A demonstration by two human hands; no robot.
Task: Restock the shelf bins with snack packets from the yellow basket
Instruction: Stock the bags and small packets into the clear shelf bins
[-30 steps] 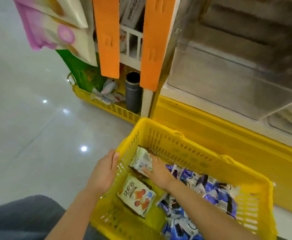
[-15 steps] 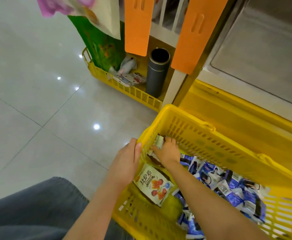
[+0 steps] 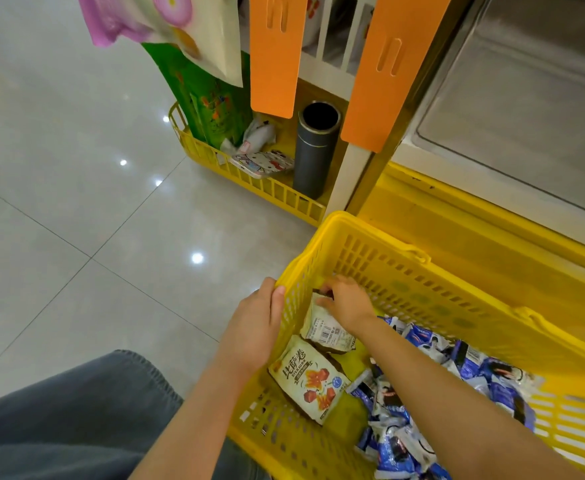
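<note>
Left hand (image 3: 256, 327) grips near rim of yellow basket (image 3: 422, 271). Right hand (image 3: 348, 299) pinches top of cream snack packet (image 3: 325, 329) inside; second cream packet (image 3: 310, 379) beside blue packets (image 3: 405, 445).

A single wide-angle camera rides on the person's head, facing forward and steeply down; it sits close above the yellow basket (image 3: 422, 299), which fills the near right; the grey trouser leg (image 3: 59, 427) lies at the near left edge, right under the lens; tiled floor (image 3: 76, 202) spreads left and far; the shelf unit (image 3: 492, 237) rises at the far right, cropped by the top edge.
</note>
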